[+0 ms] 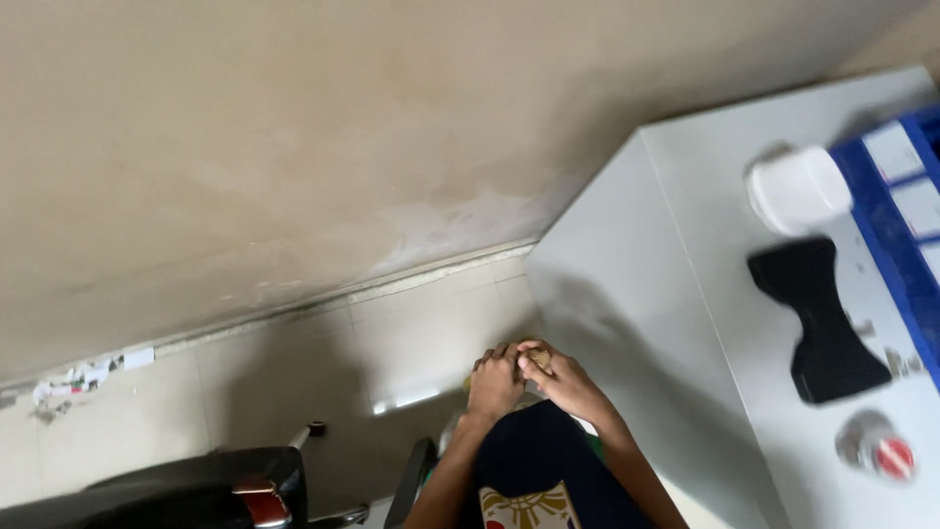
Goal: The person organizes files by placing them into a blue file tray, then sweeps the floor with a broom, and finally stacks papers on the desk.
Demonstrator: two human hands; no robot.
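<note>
Left hand: the left hand (494, 384) is curled narrow, fingertips touching the small brownish object (539, 360).
Right hand: the right hand (566, 384) is pinched closed on the same object; the two hands meet.
Object: it sits between both hands, above the person's lap, left of the white desk (685, 245).
Desk items: white rounded container (800, 188), black bow-shaped pad (821, 318), blue tray with white labels (896, 211), small round red-and-white cap (893, 456).

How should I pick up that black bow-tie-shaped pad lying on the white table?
Probably at the narrow waist of the black bow-tie-shaped pad, pinching it from the two long sides. It lies flat on the white table, and its middle is thinner than its wide ends, so fingers can close round it there. The white rounded box sits just beyond one end.
</note>
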